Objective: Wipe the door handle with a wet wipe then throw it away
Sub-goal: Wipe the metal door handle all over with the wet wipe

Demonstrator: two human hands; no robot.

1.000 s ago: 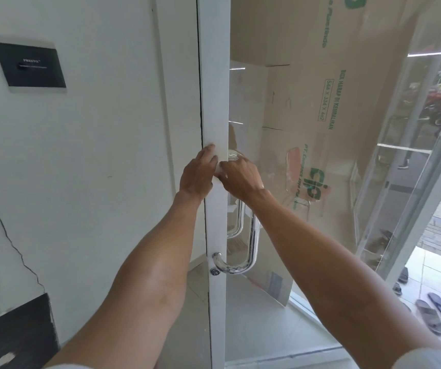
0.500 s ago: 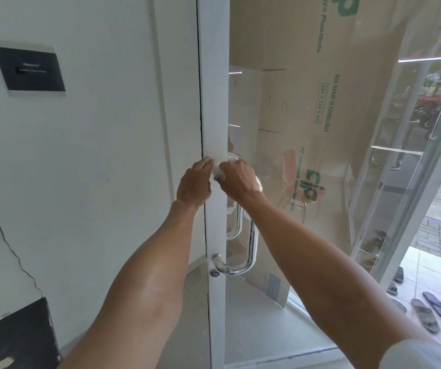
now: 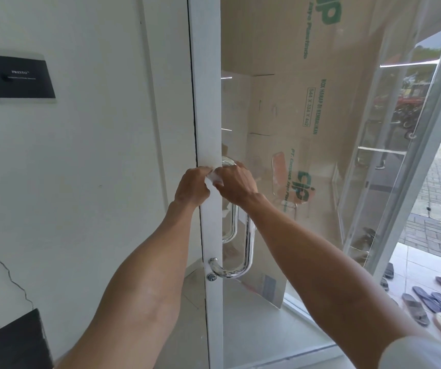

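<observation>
A chrome D-shaped door handle [image 3: 248, 249] is fixed to the white frame [image 3: 206, 102] of a glass door. Its lower bend and vertical bar show; my right hand covers its top end. A small white wet wipe [image 3: 214, 177] shows between my two hands, in front of the frame at the height of the handle's top. My left hand [image 3: 192, 186] pinches the wipe's left side. My right hand [image 3: 236, 183] grips its right side, curled next to the handle's top bend.
A white wall [image 3: 94, 155] with a black plaque [image 3: 18, 75] lies left of the door. Behind the glass stand large cardboard boxes [image 3: 307, 102]. Several sandals [image 3: 427, 302] lie on the floor at right. A dark object [image 3: 11, 342] sits at the bottom left.
Both hands have slid slightly down the door frame, and a little more of the white wipe shows between them. The camera view tilted slightly.
</observation>
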